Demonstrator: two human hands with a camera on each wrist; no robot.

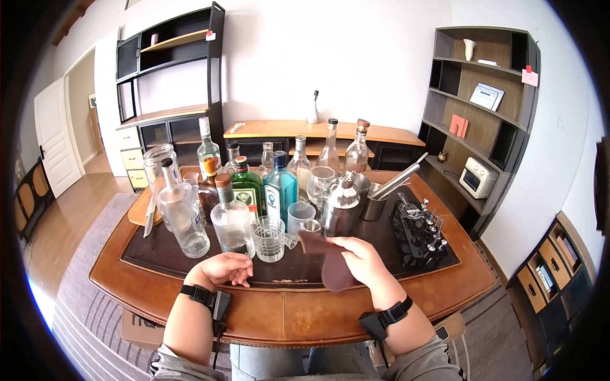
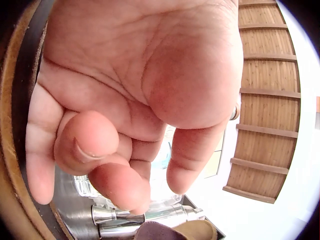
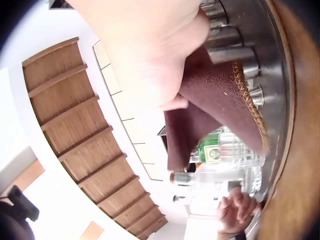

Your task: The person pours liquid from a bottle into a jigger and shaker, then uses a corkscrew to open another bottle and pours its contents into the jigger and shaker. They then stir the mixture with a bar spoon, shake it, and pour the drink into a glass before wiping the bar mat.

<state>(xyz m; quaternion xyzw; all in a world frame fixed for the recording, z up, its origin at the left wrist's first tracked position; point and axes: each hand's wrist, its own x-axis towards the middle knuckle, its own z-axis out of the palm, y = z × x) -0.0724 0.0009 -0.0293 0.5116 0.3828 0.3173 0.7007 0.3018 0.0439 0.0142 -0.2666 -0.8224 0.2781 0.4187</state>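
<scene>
A dark brown cloth [image 1: 335, 268] with a stitched edge hangs from my right hand [image 1: 361, 259], pinched between thumb and fingers. The right wrist view shows the cloth [image 3: 220, 95] folded over below that hand [image 3: 155, 60]. My left hand [image 1: 230, 269] is over the table's front part, palm turned up and fingers loosely bent, holding nothing; its palm fills the left wrist view [image 2: 135, 75]. Just beyond it are a cork-topped clear bottle [image 1: 232, 222] and a cut-glass tumbler [image 1: 269, 240]. A small metal jigger [image 1: 311, 227] is behind the cloth.
Several bottles, among them a blue one [image 1: 280, 190] and a green one [image 1: 245, 187], crowd the table's left and middle. A metal shaker [image 1: 341, 206] and a tin with tools [image 1: 373, 206] are right of them. A black rack with metal pieces [image 1: 416, 232] stands at right.
</scene>
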